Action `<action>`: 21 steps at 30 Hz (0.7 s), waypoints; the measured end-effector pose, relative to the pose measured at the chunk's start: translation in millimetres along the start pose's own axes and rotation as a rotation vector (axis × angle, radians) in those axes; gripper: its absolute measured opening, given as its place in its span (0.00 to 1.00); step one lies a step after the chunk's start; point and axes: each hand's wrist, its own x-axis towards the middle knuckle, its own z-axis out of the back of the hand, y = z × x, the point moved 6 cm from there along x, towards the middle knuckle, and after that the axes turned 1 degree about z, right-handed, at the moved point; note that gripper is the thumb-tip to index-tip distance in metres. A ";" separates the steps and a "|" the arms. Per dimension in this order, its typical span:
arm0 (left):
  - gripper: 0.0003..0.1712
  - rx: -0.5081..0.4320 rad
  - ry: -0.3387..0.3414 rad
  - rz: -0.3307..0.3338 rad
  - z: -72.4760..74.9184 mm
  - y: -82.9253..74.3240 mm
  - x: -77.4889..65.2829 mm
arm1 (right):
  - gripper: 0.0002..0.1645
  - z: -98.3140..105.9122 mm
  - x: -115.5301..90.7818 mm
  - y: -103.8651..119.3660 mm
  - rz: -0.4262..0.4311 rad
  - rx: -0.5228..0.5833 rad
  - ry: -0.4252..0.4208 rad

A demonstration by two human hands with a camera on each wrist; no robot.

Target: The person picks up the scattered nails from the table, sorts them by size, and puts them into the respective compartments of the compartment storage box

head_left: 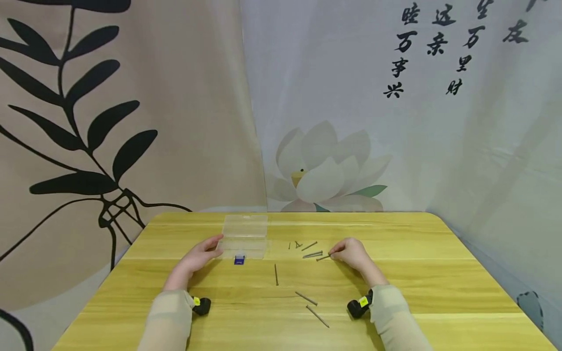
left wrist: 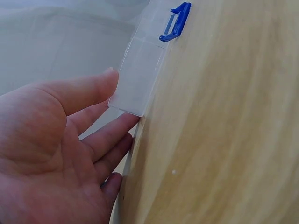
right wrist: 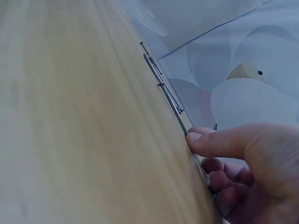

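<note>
A clear plastic box [head_left: 243, 247] with its lid [head_left: 245, 226] raised stands on the table; a blue latch [head_left: 239, 260] hangs at its front. My left hand [head_left: 203, 254] is at the box's left end, thumb and fingers spread and touching its side. In the left wrist view the thumb tip meets the box edge, with the fingers beside the lower corner. My right hand [head_left: 352, 252] pinches a nail [head_left: 323, 258] between thumb and forefinger, its head pointing left and low over the table. Two nails [head_left: 313, 254] lie side by side just left of it.
Another long nail [head_left: 309, 246] and several small nails [head_left: 298, 244] lie farther back, right of the box. One nail [head_left: 276, 274] lies in the table's middle, and two more [head_left: 306, 298] [head_left: 317, 316] lie nearer the front. A printed cloth [head_left: 333, 97] hangs behind the wooden table [head_left: 439, 273].
</note>
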 end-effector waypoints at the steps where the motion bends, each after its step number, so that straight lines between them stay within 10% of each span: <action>1: 0.33 -0.006 -0.001 0.006 0.0 0.3 0.1 | 0.03 0.0 -0.1 0.1 -0.001 0.005 0.002; 21: 0.33 -0.005 -0.004 0.013 0.5 2.7 1.0 | 0.03 1.8 -3.0 -1.4 0.149 0.023 0.104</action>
